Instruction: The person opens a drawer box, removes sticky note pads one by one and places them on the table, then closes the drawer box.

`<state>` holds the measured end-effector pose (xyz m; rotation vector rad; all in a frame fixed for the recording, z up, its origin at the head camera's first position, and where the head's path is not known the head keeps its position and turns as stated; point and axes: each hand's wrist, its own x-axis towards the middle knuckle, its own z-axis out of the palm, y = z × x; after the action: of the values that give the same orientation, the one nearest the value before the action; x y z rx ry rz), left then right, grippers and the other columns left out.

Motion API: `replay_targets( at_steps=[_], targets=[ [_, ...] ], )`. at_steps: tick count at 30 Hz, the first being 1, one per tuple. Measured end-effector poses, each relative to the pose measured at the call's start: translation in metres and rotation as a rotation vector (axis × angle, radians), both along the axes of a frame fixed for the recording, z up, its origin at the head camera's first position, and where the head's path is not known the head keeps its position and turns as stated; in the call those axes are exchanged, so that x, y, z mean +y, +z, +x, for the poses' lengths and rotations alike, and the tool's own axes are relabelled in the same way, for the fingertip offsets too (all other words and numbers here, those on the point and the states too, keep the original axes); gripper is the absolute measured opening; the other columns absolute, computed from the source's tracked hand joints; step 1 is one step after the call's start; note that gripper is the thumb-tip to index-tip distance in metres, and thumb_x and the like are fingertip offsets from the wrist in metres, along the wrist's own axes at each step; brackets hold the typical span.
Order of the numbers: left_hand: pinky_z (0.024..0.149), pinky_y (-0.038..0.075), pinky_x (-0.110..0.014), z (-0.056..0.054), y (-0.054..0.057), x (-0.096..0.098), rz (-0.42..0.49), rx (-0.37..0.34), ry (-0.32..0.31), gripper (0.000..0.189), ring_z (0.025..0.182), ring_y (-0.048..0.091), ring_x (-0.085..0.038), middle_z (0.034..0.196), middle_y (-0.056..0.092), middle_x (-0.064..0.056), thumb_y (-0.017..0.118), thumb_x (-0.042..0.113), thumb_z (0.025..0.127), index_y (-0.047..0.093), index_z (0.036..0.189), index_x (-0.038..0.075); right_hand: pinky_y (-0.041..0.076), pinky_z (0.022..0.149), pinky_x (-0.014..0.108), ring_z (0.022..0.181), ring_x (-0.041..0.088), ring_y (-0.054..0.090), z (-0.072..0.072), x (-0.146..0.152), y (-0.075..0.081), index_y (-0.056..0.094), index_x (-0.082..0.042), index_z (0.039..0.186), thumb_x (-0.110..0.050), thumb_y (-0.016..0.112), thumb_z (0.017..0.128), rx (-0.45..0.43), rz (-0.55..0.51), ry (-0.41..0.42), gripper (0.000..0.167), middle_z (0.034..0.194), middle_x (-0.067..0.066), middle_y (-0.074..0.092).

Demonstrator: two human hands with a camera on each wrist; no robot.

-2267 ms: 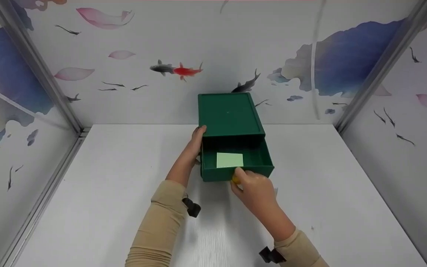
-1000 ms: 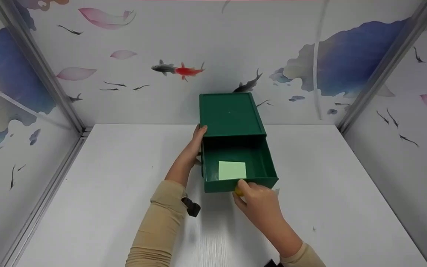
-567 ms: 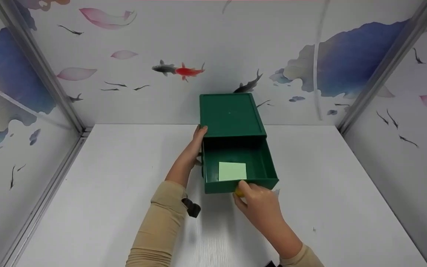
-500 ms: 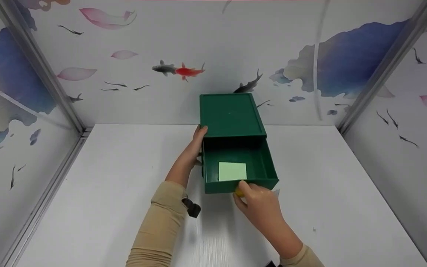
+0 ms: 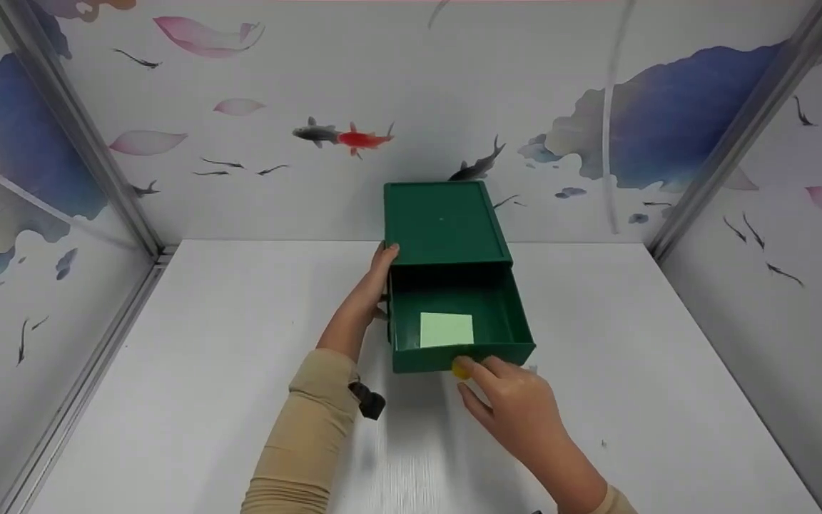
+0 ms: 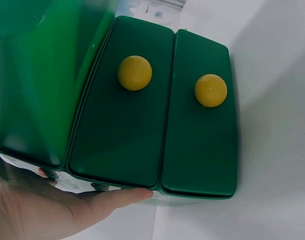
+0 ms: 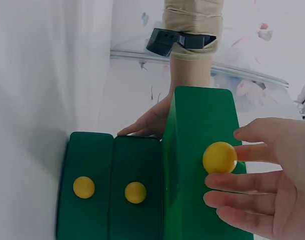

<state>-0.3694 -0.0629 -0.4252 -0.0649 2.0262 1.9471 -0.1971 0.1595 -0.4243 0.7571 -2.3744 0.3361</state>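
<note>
A green drawer cabinet stands at the back of the white table, its top drawer pulled well out. A pale green paper square lies in that drawer. My left hand presses flat against the cabinet's left side; in the left wrist view its extended thumb lies along the side wall. At the drawer's front is my right hand, beside the round yellow knob. The right wrist view shows its fingers extended and spread around the knob, without a grip on it.
Two lower drawers are closed, each with a yellow knob. Behind the cabinet rises a white wall printed with fish and petals. Side panels and metal frame posts bound the white tabletop.
The top drawer came further out toward me while my right hand pinched its knob. Since then the right fingers have loosened and drawn slightly back. My left hand stayed on the cabinet's side.
</note>
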Motion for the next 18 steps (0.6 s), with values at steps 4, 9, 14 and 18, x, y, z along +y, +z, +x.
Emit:
replay_targets(
  at_steps=[4, 9, 14, 18],
  targets=[
    [0.095, 0.032, -0.071, 0.0, 0.0, 0.001, 0.004, -0.004, -0.001, 0.088, 0.132, 0.024, -0.053, 0.159, 0.004, -0.018, 0.033, 0.071, 0.09, -0.008, 0.157, 0.03, 0.054, 0.059, 0.025, 0.067, 0.013, 0.061, 0.003, 0.006, 0.012, 0.073, -0.009, 0.101, -0.017, 0.083, 0.076, 0.056, -0.082, 0.061, 0.028, 0.083, 0.001, 0.066],
    [0.095, 0.032, -0.071, 0.001, 0.0, 0.001, 0.003, -0.005, -0.005, 0.089, 0.132, 0.024, -0.053, 0.159, 0.004, -0.018, 0.034, 0.071, 0.09, -0.008, 0.157, 0.03, 0.055, 0.065, 0.027, 0.076, 0.013, 0.063, 0.0, 0.013, 0.03, 0.073, -0.007, 0.098, -0.011, 0.081, 0.077, 0.065, -0.155, 0.121, 0.023, 0.088, 0.001, 0.066],
    [0.096, 0.031, -0.071, 0.001, 0.001, 0.001, 0.001, -0.011, -0.004, 0.089, 0.133, 0.024, -0.053, 0.159, 0.004, -0.018, 0.034, 0.072, 0.09, -0.007, 0.157, 0.031, 0.054, 0.066, 0.024, 0.079, 0.011, 0.061, -0.009, 0.021, 0.046, 0.072, -0.01, 0.099, -0.013, 0.08, 0.08, -0.034, -0.138, 0.116, 0.021, 0.089, -0.001, 0.066],
    [0.097, 0.03, -0.071, 0.0, 0.001, 0.0, -0.001, -0.019, 0.0, 0.089, 0.133, 0.023, -0.053, 0.159, 0.004, -0.018, 0.035, 0.072, 0.089, -0.007, 0.157, 0.031, 0.054, 0.073, 0.03, 0.088, 0.013, 0.062, -0.018, 0.024, 0.059, 0.072, -0.011, 0.101, -0.016, 0.076, 0.086, -0.246, -0.126, 0.092, 0.016, 0.095, -0.002, 0.067]
  ],
)
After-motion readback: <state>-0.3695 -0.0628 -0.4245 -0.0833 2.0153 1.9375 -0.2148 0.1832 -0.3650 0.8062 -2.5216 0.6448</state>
